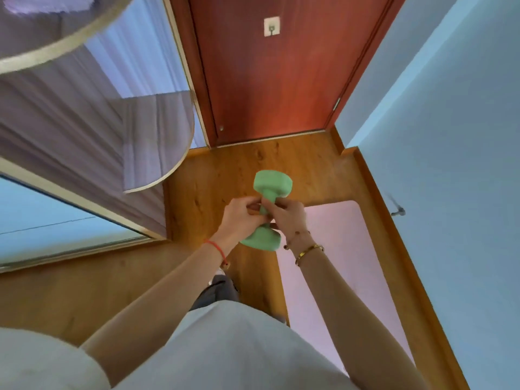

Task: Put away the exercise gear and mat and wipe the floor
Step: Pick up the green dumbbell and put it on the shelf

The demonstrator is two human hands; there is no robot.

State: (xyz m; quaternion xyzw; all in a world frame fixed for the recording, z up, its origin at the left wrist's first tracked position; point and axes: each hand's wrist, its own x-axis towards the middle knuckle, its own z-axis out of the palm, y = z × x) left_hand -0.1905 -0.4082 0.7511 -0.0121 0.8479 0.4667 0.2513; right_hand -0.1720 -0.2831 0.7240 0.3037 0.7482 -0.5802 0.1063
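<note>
Both hands are meeting at one mint-green matte dumbbell [272,183], held in the air over the glossy wood-plank floor [247,161] near the picture's middle. The left hand [243,218] is curling its fingers round the narrow handle from 9 o'clock, and the right hand [287,215] is gripping it from 3 o'clock. The dumbbell's two chunky, faceted heads are sticking out, one toward 12 o'clock and one toward 7 o'clock. One pale pink, smooth exercise mat with rounded corners [346,263] is lying flat on the floor at 4 o'clock from the dumbbell. One red cord bracelet [216,247] is circling the left wrist; one gold metal bangle [309,253] is circling the right. One reddish-brown wooden door [270,80] is standing at 12 o'clock, and sheer lilac fabric [70,130] is hanging at 10 o'clock.
</note>
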